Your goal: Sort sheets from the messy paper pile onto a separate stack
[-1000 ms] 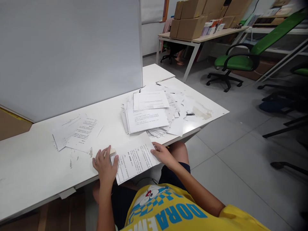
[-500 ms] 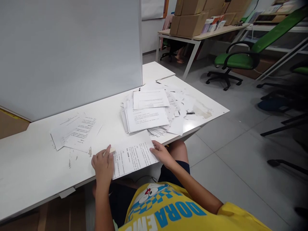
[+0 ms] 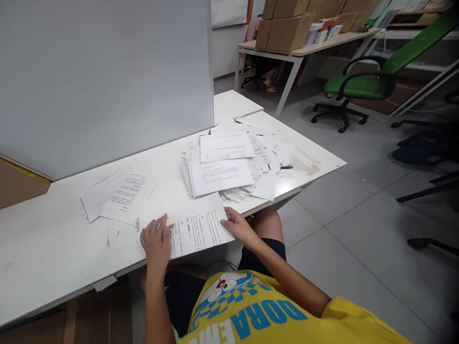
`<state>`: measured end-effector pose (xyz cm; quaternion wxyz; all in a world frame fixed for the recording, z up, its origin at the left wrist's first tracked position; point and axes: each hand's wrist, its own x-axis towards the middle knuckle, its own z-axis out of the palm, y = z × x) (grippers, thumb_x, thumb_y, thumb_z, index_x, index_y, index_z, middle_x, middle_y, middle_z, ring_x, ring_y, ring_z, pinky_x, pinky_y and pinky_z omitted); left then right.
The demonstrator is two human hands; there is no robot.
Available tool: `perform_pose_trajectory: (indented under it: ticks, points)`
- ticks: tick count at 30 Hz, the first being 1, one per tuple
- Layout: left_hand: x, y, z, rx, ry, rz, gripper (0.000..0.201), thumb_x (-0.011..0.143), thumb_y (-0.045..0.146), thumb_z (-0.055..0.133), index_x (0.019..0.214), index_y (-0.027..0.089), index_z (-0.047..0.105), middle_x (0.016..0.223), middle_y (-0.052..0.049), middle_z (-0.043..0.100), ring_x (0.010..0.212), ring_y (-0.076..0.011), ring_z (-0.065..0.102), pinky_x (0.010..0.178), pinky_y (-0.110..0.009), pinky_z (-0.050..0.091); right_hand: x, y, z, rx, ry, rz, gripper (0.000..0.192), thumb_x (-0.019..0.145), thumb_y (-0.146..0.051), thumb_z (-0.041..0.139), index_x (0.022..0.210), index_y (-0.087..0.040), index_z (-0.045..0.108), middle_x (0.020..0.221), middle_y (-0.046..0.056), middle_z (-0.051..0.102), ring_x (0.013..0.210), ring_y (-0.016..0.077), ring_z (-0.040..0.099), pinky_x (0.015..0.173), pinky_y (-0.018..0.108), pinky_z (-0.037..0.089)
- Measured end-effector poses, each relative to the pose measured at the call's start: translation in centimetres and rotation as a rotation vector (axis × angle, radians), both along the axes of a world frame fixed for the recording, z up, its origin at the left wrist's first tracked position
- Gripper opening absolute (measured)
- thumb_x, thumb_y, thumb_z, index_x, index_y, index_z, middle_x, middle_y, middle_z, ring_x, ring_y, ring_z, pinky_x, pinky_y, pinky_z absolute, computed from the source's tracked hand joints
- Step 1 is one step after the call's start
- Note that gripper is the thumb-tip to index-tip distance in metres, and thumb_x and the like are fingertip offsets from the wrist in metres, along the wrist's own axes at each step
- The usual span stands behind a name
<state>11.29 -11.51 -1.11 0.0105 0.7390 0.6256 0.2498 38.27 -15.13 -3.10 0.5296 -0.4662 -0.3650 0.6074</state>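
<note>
On the left part of the white desk (image 3: 43, 258), a few printed sheets (image 3: 116, 198) lie loose and a little fanned, well apart from the hands. Next comes the left hand (image 3: 156, 241): it lies flat, fingers half curled, and it presses the left edge of one printed page (image 3: 197, 231), probably to keep the page from sliding. Under its thumb there is a small pale thing (image 3: 169, 222); I cannot tell what it is. The page lies at the near edge of the desk, in front of the person. Its long axis runs from left to right and rises slightly toward the right, and the text lines follow this direction. The right hand (image 3: 238, 227) holds the right edge of the page, thumb on top, fingers loosely bent. Behind the page, a big untidy pile of papers (image 3: 229, 167) covers the right part of the desk.
</note>
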Motion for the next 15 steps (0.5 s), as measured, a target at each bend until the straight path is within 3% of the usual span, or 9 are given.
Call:
perform_pose_trajectory:
  ticks: [15]
  points:
    - [-0.17,-0.01,-0.63,0.083,0.087,-0.096,0.04,0.099,0.029,0.034,0.123,0.021,0.065,0.123,-0.011,0.065,0.124,-0.0267,0.049,0.112,-0.049,0.021,1.01,0.11,0.41,-0.021,0.048,0.044,0.038,0.073,-0.036,0.069,0.106,-0.022,0.056,0.097,0.004,0.071,0.088,0.0228,0.066,0.079,0.034,0.049]
